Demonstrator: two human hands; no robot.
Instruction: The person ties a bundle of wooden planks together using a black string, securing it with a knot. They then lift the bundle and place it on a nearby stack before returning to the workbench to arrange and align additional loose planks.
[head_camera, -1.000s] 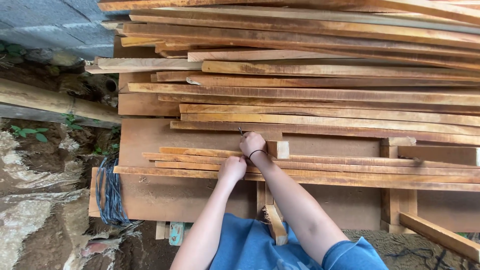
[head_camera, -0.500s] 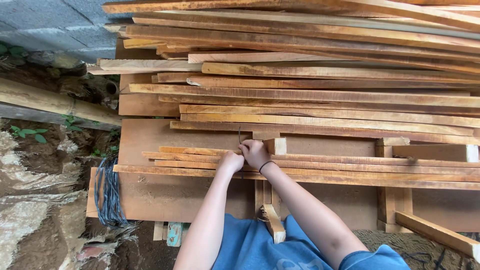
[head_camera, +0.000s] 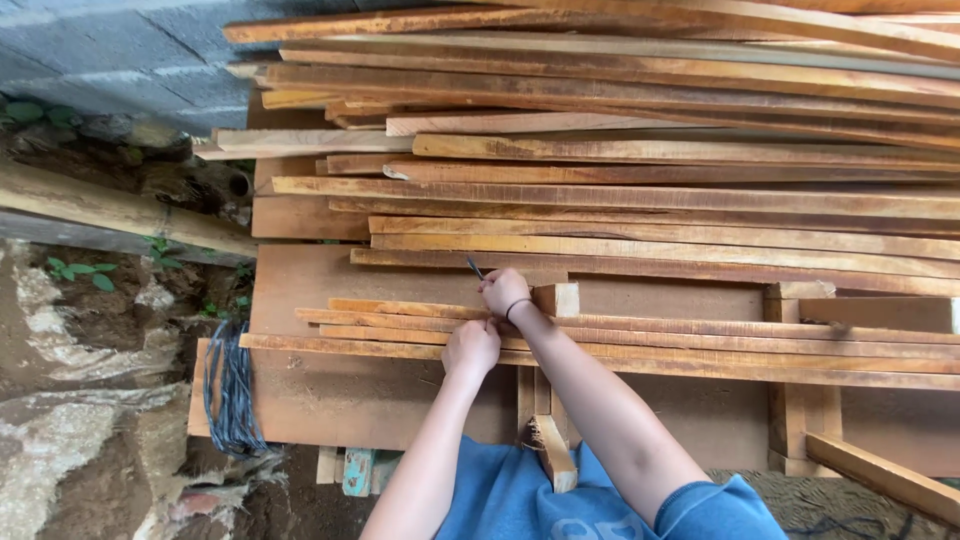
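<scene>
Strips (head_camera: 420, 312) lay under both our hands: right hand (head_camera: 505, 292) gripped a pencil (head_camera: 474, 268), left hand (head_camera: 472, 348) pressed closed on them; steadiness seemed key.

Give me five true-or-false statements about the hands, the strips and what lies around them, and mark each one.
1. The right hand holds a thin pencil-like tool. True.
2. The left hand rests on the wooden strips. True.
3. The right wrist is bare. False: a dark band circles it.
4. A coil of blue cord hangs at the right end of the board. False: it is at the left end.
5. The two hands are far apart. False: they are close together, the left just below the right.
</scene>
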